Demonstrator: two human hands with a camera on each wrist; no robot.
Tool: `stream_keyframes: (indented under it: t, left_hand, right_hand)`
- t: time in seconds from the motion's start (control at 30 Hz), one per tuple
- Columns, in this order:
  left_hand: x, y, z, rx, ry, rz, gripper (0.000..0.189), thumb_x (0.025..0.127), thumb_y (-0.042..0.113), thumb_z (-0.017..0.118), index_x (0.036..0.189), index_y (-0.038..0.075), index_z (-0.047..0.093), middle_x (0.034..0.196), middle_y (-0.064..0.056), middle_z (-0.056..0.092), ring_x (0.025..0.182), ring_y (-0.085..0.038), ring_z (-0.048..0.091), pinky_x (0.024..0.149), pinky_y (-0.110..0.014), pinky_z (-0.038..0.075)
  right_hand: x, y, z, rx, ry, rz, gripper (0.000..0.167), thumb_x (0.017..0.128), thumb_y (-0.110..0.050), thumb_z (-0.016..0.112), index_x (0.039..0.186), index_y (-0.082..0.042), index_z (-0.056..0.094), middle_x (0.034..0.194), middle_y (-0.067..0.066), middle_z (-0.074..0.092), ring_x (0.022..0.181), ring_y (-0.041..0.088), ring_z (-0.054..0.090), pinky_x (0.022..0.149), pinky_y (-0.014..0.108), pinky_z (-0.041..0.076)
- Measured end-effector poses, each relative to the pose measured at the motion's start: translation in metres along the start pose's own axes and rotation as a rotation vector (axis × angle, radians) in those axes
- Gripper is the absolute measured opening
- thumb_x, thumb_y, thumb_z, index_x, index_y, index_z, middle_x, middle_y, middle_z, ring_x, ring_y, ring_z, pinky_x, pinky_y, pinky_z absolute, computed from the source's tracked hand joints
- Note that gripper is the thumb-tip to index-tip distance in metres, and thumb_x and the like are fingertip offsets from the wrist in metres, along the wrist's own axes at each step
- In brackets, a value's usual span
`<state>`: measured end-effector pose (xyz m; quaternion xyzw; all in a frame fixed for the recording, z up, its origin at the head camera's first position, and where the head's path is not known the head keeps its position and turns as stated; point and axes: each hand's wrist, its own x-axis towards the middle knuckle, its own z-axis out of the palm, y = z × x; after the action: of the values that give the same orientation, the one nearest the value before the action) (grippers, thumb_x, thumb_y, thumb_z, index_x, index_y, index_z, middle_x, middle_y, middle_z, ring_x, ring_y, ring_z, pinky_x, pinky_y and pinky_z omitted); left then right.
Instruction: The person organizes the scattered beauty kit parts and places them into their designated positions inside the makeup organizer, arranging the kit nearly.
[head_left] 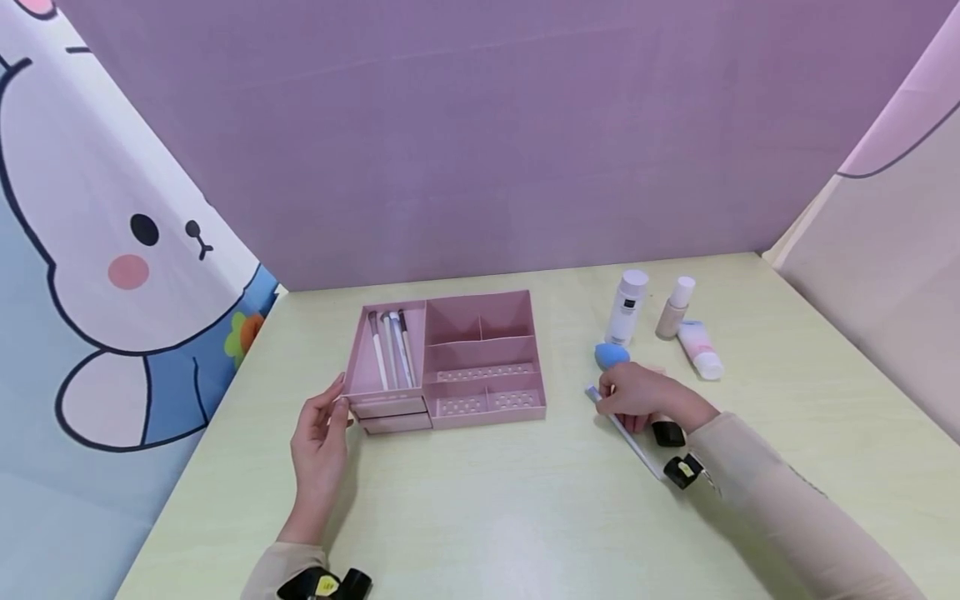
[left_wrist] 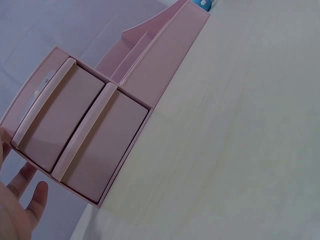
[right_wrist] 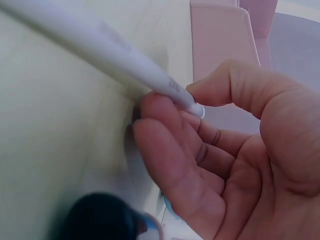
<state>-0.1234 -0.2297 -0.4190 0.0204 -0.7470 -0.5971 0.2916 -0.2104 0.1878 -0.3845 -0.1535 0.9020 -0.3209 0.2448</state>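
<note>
My right hand [head_left: 637,396] pinches one end of a slim white pen-like stick [head_left: 633,446] between thumb and fingers. The stick slants down over the tabletop; small print shows near its held end in the right wrist view. At the left, my left hand [head_left: 321,442] touches the front left corner of a pink organizer [head_left: 483,423]. Two front drawers [left_wrist: 97,145] of the organizer are closed. Several makeup brushes [head_left: 393,350] lie in its left top compartment. A blue makeup sponge [head_left: 612,356] sits just beyond my right hand.
Behind the sponge stands a white bottle [head_left: 627,310], with a beige bottle with a white cap [head_left: 673,310] to its right. A white and pink tube [head_left: 701,350] lies nearby. A dark rounded object [right_wrist: 100,217] is close under my right hand, its kind unclear. A purple backdrop [head_left: 510,150] borders the table.
</note>
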Motion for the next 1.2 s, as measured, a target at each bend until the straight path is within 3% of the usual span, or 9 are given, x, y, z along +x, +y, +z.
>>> stream_keyframes:
  t: [0.37,0.73,1.2]
  left_hand:
    - [0.001,-0.001,0.001,-0.014,0.001,-0.017,0.023,0.103,0.002,0.050,0.124,-0.005,0.057,0.137,0.001,0.061,0.106,-0.004,0.060,0.078,-0.014,0.051]
    - [0.000,0.000,0.001,-0.018,0.003,-0.005,0.024,0.102,0.000,0.051,0.125,-0.006,0.057,0.137,0.001,0.061,0.104,0.000,0.060,0.077,-0.013,0.051]
    - [0.000,0.000,0.001,0.019,-0.001,-0.022,0.024,0.103,0.004,0.051,0.125,-0.003,0.057,0.139,-0.004,0.060,0.112,0.000,0.058,0.084,-0.014,0.051]
  right_hand:
    - [0.005,-0.011,-0.008,0.033,-0.015,-0.091,0.008,0.095,-0.010,0.054,0.091,-0.004,0.055,0.059,0.007,0.060,0.049,0.018,0.062,0.046,0.035,0.056]
    - [0.011,-0.029,-0.012,0.110,-0.009,-0.142,0.008,0.094,-0.009,0.051,0.095,-0.002,0.054,0.058,0.007,0.060,0.049,0.020,0.063,0.050,0.045,0.058]
    - [0.019,-0.066,-0.013,0.197,-0.001,-0.226,0.010,0.096,-0.007,0.048,0.099,0.001,0.051,0.061,0.010,0.061,0.050,0.023,0.064,0.053,0.047,0.059]
